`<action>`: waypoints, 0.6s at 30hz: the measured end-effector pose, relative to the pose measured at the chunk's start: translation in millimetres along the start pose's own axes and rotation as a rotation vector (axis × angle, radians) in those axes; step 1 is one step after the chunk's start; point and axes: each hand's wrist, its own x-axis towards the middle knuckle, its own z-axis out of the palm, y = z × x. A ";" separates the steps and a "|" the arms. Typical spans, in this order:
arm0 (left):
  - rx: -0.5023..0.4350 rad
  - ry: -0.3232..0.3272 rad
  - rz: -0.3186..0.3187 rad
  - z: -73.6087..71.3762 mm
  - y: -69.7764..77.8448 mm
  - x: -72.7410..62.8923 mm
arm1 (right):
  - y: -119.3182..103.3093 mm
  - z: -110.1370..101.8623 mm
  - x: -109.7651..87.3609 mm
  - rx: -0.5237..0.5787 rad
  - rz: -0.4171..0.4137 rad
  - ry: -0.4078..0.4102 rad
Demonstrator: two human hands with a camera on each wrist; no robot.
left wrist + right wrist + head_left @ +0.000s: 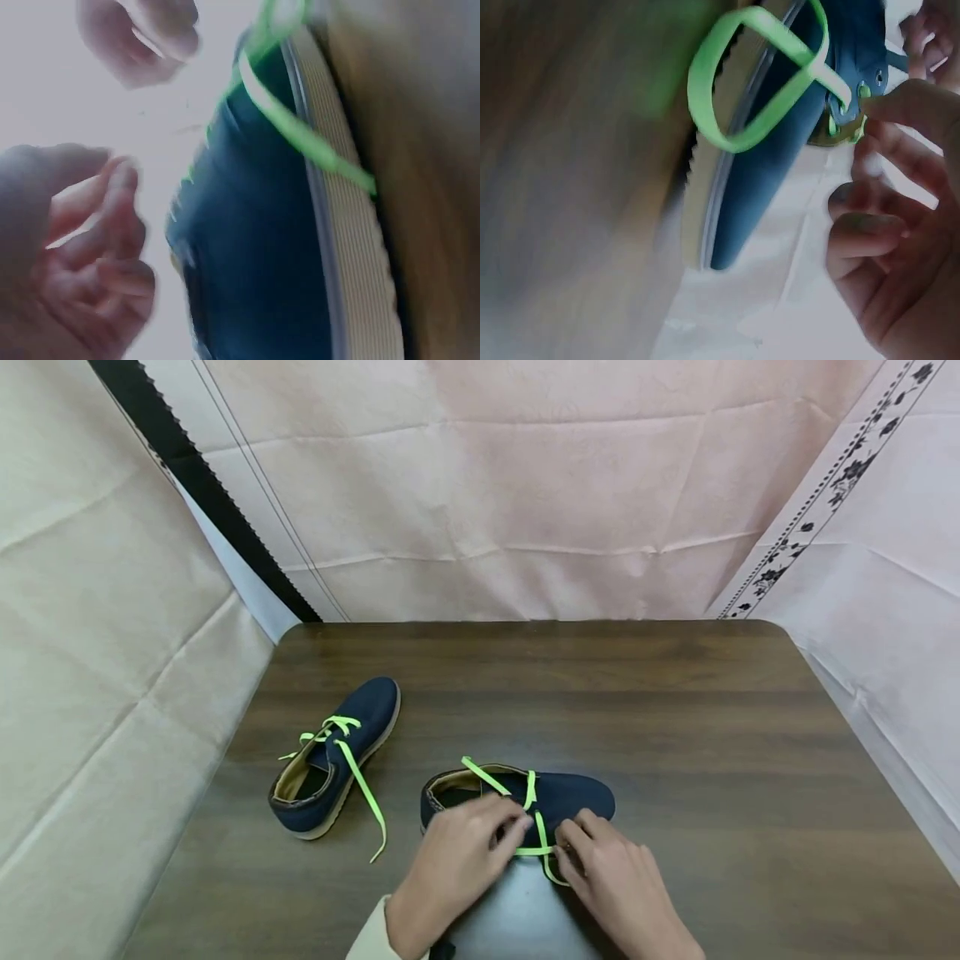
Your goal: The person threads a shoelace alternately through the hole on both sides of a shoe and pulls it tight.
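A navy shoe (573, 797) with a neon-green shoelace (532, 792) lies sideways before me, toe to the right. My left hand (468, 843) is over its near side, by the heel. In the left wrist view its fingers (124, 180) are loosely bent, with no lace visible between them. My right hand (618, 877) is near the toe, thumb and forefinger pinching the lace by the near side. The right wrist view shows a lace loop (705, 82) hanging over the sole's edge; the thumb tip partly hides the lace near the eyelets.
A matching navy shoe (371, 706) stands at the left, angled away, its green lace (363, 785) trailing onto the brown wooden table (712, 727). Pale cloth (510, 485) hangs behind the table's far edge and along both sides.
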 end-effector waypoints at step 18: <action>0.298 -0.691 0.026 63.5 44.5 -9.0 | 15.2 -4.6 -2.5 0.080 0.302 -0.123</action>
